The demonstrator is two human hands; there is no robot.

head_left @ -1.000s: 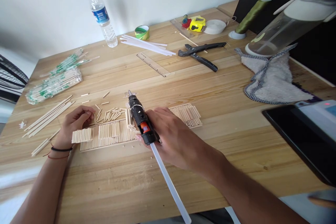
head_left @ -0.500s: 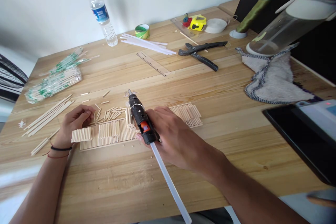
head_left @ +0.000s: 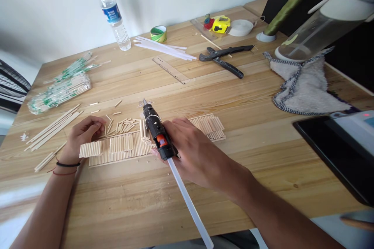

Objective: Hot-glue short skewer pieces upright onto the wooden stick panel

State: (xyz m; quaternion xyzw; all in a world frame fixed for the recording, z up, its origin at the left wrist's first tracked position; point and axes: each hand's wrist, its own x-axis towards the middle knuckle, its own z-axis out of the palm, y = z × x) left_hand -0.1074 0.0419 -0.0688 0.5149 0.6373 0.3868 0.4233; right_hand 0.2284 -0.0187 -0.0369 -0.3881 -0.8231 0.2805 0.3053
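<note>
My right hand (head_left: pixel 194 151) is wrapped round a black glue gun (head_left: pixel 156 132) with an orange trigger, its nozzle pointing away from me. A long clear glue stick (head_left: pixel 188 204) juts from the gun's back toward me. The gun stands over a flat panel of short wooden sticks (head_left: pixel 128 148) glued side by side on the table. My left hand (head_left: pixel 82 136) rests curled at the panel's left end, fingertips near a small block of sticks (head_left: pixel 91 149); what its fingers hold is hidden. Loose cut stick pieces (head_left: pixel 124 124) lie just behind the panel.
Long chopsticks (head_left: pixel 54 126) and wrapped packs (head_left: pixel 60 93) lie at left. Behind are a water bottle (head_left: pixel 112 15), tape roll (head_left: pixel 158 34), clear glue sticks (head_left: pixel 163 48), ruler (head_left: pixel 170 71) and cutters (head_left: pixel 224 58). A towel (head_left: pixel 304 85), clear jug (head_left: pixel 324 23) and tablet (head_left: pixel 339 155) sit right.
</note>
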